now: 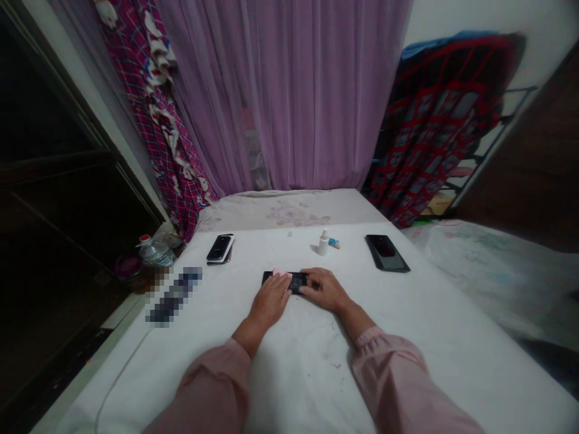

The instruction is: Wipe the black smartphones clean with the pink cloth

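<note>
A dark phone [297, 282] lies sideways on the white-covered surface in front of me. My left hand [270, 299] is over its left half, fingers together, pressing a small pink cloth [282, 273] onto the screen. The phone's right end is gripped between the thumb and fingers of my right hand [328, 290]. Part of the phone and most of the cloth are hidden under my fingers. Beyond my right hand stands a small white bottle [323, 243], upright, with a small blue and white item [335, 243] beside it.
Stacked phones [221, 248] lie at the back left. A dark phone on a larger dark flat device [388, 253] lies at the right. A blurred-out dark object [174, 296] with a cable is near the left edge. Purple curtains [312, 96] hang behind.
</note>
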### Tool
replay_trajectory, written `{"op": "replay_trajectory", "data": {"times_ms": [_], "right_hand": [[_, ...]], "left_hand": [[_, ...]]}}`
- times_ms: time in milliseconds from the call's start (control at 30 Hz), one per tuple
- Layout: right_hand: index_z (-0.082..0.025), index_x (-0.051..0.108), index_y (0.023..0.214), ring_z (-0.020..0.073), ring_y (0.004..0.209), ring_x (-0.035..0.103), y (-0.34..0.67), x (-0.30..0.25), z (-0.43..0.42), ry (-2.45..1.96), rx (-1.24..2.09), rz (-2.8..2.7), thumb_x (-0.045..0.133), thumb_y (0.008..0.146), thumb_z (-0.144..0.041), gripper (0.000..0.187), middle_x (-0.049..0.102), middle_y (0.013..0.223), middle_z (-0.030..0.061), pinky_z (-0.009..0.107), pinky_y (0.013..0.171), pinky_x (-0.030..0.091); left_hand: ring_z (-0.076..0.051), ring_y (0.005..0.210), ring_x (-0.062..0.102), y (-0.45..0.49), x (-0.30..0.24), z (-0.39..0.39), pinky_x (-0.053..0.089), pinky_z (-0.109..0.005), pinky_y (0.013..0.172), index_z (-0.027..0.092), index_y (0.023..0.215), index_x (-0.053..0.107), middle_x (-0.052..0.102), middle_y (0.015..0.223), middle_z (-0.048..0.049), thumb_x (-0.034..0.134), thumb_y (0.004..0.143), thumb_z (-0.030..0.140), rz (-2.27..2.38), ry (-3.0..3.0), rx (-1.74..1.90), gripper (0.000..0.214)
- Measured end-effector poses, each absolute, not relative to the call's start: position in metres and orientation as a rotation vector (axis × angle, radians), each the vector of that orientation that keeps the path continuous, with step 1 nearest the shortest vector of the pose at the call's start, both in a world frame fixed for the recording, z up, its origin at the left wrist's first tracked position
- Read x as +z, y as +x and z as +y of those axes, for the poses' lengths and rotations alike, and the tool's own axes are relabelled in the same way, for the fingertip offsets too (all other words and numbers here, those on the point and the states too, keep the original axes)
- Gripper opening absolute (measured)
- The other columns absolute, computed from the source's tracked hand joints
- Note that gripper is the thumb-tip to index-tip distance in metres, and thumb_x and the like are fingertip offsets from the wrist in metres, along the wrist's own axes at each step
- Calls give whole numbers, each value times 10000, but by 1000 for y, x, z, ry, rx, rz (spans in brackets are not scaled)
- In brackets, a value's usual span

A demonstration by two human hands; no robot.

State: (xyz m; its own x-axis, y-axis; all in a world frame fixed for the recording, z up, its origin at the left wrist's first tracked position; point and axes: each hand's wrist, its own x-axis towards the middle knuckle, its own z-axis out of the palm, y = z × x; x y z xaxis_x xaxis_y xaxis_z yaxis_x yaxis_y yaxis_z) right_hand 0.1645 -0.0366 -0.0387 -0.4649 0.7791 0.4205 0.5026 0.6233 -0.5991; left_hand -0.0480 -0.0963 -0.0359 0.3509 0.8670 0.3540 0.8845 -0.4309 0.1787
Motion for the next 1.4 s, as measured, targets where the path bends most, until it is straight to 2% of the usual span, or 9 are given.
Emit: {"op": "replay_trajectory", "data": {"times_ms": [100,167,233,300,400,600,767,1100,1400], "right_hand": [[-214,648,719,237,1031,658,165,-39,-40,-1071,528,-2096,530,873,-427,288,712,1122,105,383,899,491],[-211,688,930,257,1054,651,165,-38,-45,-1092,499,-2097,574,838,-446,278,705,1142,108,416,928,483],[-211,640,1167,290,1124,617,164,-38,-51,-1098,467,-2123,680,746,-479,500,678,1207,112,466,992,441],[-192,567,1298,317,1202,565,162,-37,-56,-1119,432,-2187,729,696,-495,693,619,1301,139,496,1035,399],[-179,505,1376,332,1290,484,161,-35,-60,-1174,391,-2310,722,713,-512,773,532,1398,165,514,1069,356],[-184,495,1392,333,1336,430,162,-32,-50,-1167,439,-2442,692,737,-573,787,486,1441,168,521,1088,321],[-160,523,1359,379,1351,397,163,-42,-40,-1138,458,-2448,743,656,-621,869,452,1460,196,558,1093,301],[-196,587,1208,376,1316,429,160,-45,-48,-1118,409,-2366,791,625,-461,672,484,1433,172,536,1066,338],[-159,521,1336,350,1312,447,160,-41,-45,-1121,359,-2382,734,707,-532,762,494,1420,196,535,1059,349]], "left_hand": [[-259,1310,502,-49,-34,-98,426,-485,1083,184,1352,535,590,1368,-90,418,975,258,-1674,-2553,-656,401],[-251,1303,511,-49,-34,-99,423,-495,1083,201,1345,543,599,1358,-85,409,977,256,-1670,-2549,-694,396],[-246,1299,515,-49,-35,-99,422,-501,1082,214,1341,548,607,1349,-81,405,976,255,-1665,-2541,-726,394],[-249,1306,508,-49,-37,-100,417,-510,1083,212,1338,551,612,1342,-81,407,973,248,-1661,-2533,-746,394],[-255,1317,494,-49,-40,-100,409,-521,1088,205,1337,552,615,1337,-83,413,967,239,-1652,-2523,-768,397],[-255,1329,480,-48,-42,-104,410,-515,1096,202,1364,521,603,1352,-82,427,959,243,-1636,-2521,-768,418],[-252,1355,452,-48,-41,-109,382,-528,1121,224,1417,458,569,1391,-80,441,962,249,-1662,-2527,-732,456],[-271,1365,438,-47,-45,-109,418,-530,1098,188,1428,443,563,1395,-101,432,960,232,-1695,-2464,-759,471],[-259,1350,457,-41,-40,-100,376,-503,1121,170,1373,505,579,1381,-93,441,973,272,-1747,-2458,-687,418]]}}
